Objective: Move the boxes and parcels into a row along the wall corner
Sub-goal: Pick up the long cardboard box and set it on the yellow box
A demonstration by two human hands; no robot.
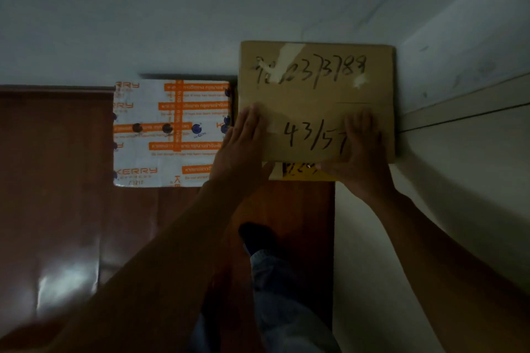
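A: Seating the brown box in the corner: left hand and right hand lie flat and open on its near edge.

B: Press evenly; keep it flush beside the white parcel, left of the left hand.

Both forearms are bare, no sleeves showing, and the left hand and right hand wear no gloves; light blue jeans cover one leg, ending at a dark sock
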